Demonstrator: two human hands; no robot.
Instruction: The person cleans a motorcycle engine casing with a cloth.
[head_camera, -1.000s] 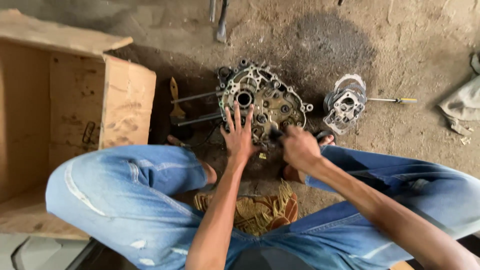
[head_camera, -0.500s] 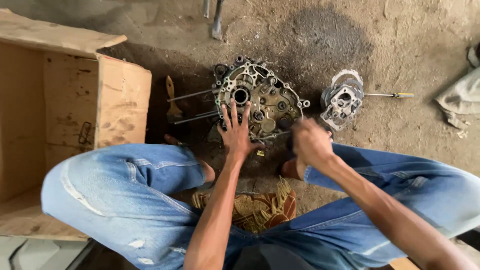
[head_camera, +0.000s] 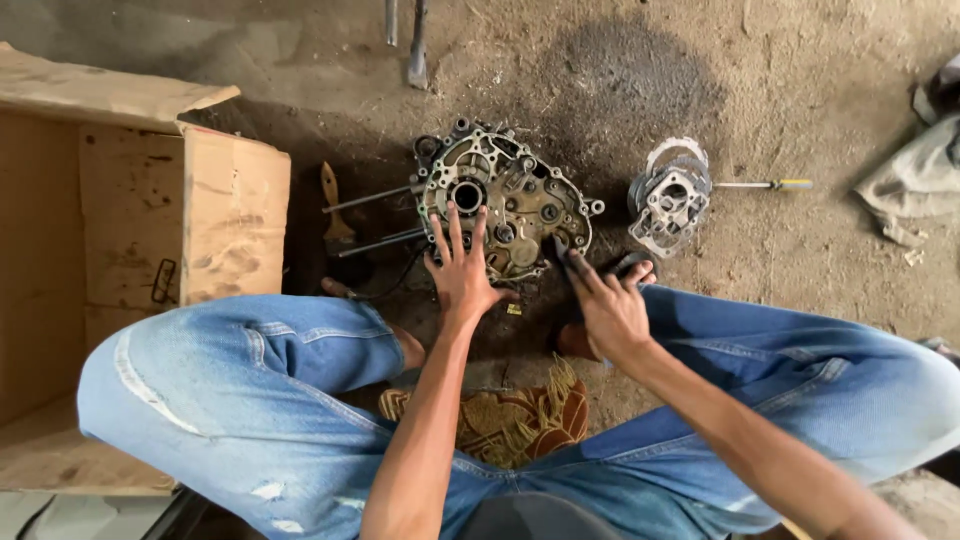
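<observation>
The left hand (head_camera: 462, 272) lies flat, fingers spread, on the near edge of the engine crankcase (head_camera: 505, 198), which sits on the dirt floor (head_camera: 800, 80). The right hand (head_camera: 610, 305) is open, its fingertips at the crankcase's right edge. A smaller metal cover (head_camera: 670, 200) and a screwdriver (head_camera: 765, 185) lie just right; a cardboard box (head_camera: 130, 230) stands left.

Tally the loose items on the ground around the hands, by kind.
Engine casing, left hand on it: 1
Smaller metal engine part: 1
Screwdriver: 1
Brush: 1
Cardboard box: 1
Right hand beside the casing.
Total: 5
</observation>
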